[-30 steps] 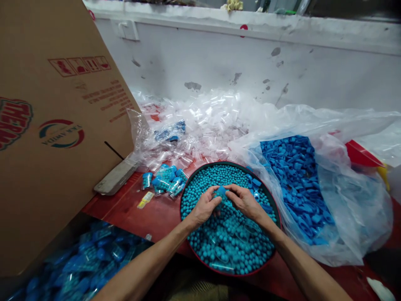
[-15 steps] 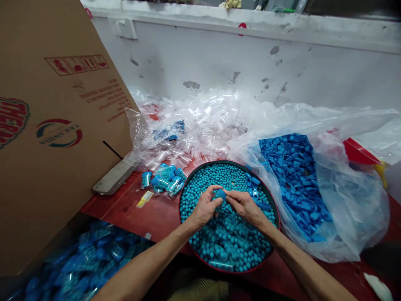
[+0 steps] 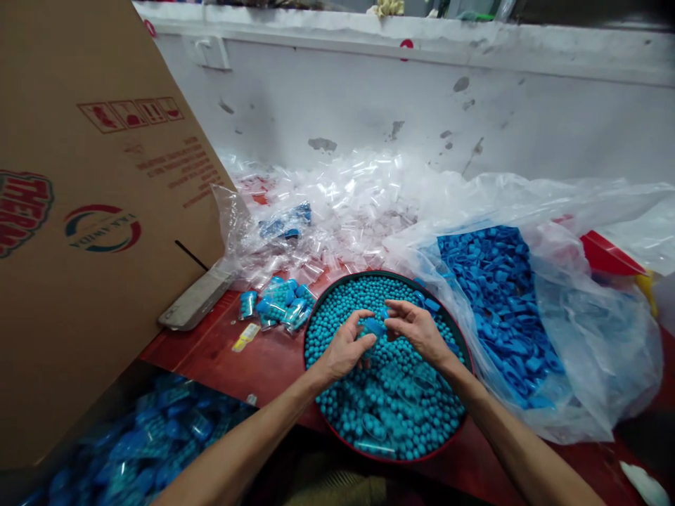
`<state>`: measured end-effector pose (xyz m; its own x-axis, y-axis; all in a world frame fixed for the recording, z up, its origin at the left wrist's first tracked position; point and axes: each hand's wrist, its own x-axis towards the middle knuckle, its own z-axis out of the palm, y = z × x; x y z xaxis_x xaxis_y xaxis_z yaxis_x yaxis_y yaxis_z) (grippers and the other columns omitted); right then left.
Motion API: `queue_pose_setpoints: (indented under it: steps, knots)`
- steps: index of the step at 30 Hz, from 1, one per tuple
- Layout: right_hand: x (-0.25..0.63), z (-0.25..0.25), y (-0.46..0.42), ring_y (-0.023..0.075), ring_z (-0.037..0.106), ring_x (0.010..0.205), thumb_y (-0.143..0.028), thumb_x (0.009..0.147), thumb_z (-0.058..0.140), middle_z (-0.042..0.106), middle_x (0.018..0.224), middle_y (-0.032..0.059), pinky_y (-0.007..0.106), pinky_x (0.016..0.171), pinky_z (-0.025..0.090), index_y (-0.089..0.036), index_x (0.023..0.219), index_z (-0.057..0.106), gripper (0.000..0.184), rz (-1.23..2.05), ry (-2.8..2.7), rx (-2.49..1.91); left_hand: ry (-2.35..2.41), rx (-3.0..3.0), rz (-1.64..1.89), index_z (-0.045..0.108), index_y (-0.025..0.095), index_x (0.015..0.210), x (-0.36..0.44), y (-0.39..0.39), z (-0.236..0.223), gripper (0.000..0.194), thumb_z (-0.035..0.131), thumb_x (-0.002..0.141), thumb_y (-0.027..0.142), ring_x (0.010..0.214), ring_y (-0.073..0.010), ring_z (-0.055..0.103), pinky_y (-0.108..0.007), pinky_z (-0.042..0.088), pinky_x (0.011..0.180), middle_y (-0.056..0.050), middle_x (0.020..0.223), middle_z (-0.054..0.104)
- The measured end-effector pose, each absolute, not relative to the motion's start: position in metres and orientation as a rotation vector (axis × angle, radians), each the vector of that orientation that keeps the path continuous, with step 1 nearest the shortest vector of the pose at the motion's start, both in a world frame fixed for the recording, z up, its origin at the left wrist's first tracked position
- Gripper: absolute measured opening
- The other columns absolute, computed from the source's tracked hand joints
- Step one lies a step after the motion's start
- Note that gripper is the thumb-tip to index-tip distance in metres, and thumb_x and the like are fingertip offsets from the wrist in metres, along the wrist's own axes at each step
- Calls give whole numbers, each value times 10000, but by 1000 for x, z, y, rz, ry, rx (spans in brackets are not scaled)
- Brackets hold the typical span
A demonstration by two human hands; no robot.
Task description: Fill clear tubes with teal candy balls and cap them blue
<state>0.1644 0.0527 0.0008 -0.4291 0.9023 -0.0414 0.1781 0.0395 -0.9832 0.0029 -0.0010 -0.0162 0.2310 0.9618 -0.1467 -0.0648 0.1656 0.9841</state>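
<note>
My left hand (image 3: pixel 345 346) is closed around a small clear container with a blue top (image 3: pixel 373 327), held above the round tub (image 3: pixel 304 344). Close to its right side is my right hand (image 3: pixel 416 330), thumb and forefinger pinching what looks like a small blue plastic piece (image 3: pixel 384 312). Its exact shape is too small to make out. Turquoise beads (image 3: pixel 363 288) fill the tub below, and some clear containers lie half sunk among them. A few loose blue caps (image 3: pixel 429 302) rest on the beads at the tub's right side.
Filled containers (image 3: pixel 282 302) lie left of the tub on the red table (image 3: pixel 211 351). Behind is a heap of clear empty containers (image 3: pixel 358 204). A plastic bag of blue caps (image 3: pixel 496 302) is at right. A cardboard box (image 3: pixel 105 295) stands left, with more filled containers (image 3: pixel 158 436) below.
My right hand has drawn slightly up and right, away from the container, and its fingers have spread more. My left hand stays nearly in place with the container.
</note>
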Motion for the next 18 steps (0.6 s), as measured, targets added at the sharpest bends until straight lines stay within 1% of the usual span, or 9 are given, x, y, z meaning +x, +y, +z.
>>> queue_pose_setpoints:
  steps: [2,3,4,6,8,9,13,15,18]
  knots:
    - [162,3,46,181,575,751,-315,756,508,589,889,63,363,716,465,-173,1051,549,330,1215,-1922,-1055,1079,1132,1018,302,254,1214,6,-2,-14,510,504,747,273,413,-41,434,-174,370,388,27,737,489]
    - [162,5,42,203,559,859,-316,773,491,582,968,81,378,785,438,-179,1095,525,351,1096,-2056,-1011,1085,1124,1051,293,261,1232,8,-2,-13,529,506,747,268,436,-43,430,-177,376,408,22,751,491]
    - [162,6,38,224,521,963,-325,773,497,552,1057,100,391,840,407,-180,1162,473,415,989,-2176,-969,1081,1113,1086,299,259,1237,10,-3,-11,530,507,749,265,462,-46,429,-177,377,427,16,763,494]
    - [162,7,30,265,447,1075,-364,725,561,447,1196,149,411,869,386,-159,1289,298,655,827,-2357,-923,1045,1078,1140,327,240,1223,12,-3,-8,497,500,757,267,502,-52,421,-175,366,454,9,770,497]
    - [161,5,25,299,436,1080,-394,663,620,383,1230,192,425,830,409,-129,1334,159,856,708,-2464,-936,1003,1044,1146,352,219,1195,14,-3,-5,468,505,757,275,518,-53,410,-175,352,467,13,755,489]
    - [160,3,23,307,451,1058,-396,650,629,387,1213,201,428,802,424,-122,1336,133,889,661,-2495,-953,998,1031,1140,366,209,1175,14,-3,-4,456,516,750,281,516,-52,403,-174,345,468,18,739,482]
    - [153,-5,22,272,537,887,-317,666,590,474,1059,159,395,691,465,-118,1295,188,773,552,-2478,-1000,1025,994,1113,416,183,1053,15,-4,-1,386,559,717,309,492,-47,385,-169,315,461,46,651,440]
    - [150,-7,22,249,547,829,-268,645,575,481,1030,143,380,671,468,-121,1266,213,733,519,-2420,-987,1028,960,1121,423,182,1000,16,-5,0,345,557,716,324,479,-47,377,-168,306,459,59,603,411]
    - [146,-12,22,227,546,806,-225,607,570,482,1016,131,360,675,470,-126,1230,239,713,514,-2348,-942,1028,920,1151,419,190,956,19,-4,-1,310,554,712,324,463,-50,367,-169,305,456,73,557,380]
